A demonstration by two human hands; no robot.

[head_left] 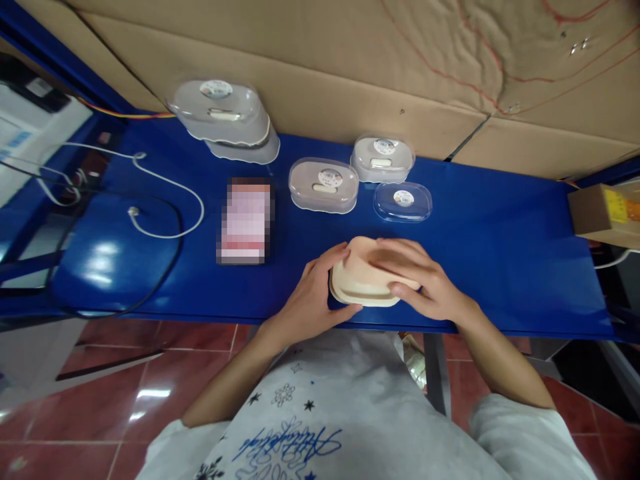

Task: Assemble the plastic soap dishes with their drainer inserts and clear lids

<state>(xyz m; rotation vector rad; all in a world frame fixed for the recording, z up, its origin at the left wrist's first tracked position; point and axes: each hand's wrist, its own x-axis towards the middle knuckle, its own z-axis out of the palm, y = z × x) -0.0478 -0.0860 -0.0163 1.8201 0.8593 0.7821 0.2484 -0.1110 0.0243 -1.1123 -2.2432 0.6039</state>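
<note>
Near the front edge of the blue table, both hands are around a cream plastic box (pixel 367 277). My left hand (pixel 315 287) grips its left side, fingers at the back and thumb along the front rim. Over the right side curls my right hand (pixel 425 277), its thumb at the front and fingers across the top. One cream part slopes up above the lower rim; whether this is a separate piece I cannot tell. Just behind lies a clear plastic lid (pixel 415 208) with a round label.
Two lidded containers (pixel 324 187) (pixel 383 160) stand beyond the hands, and larger stacked containers (pixel 225 117) at back left. A phone-like object (pixel 245 223), pixelated, lies left, near a white cable (pixel 200 220). A cardboard box (pixel 590 213) sits at the right end.
</note>
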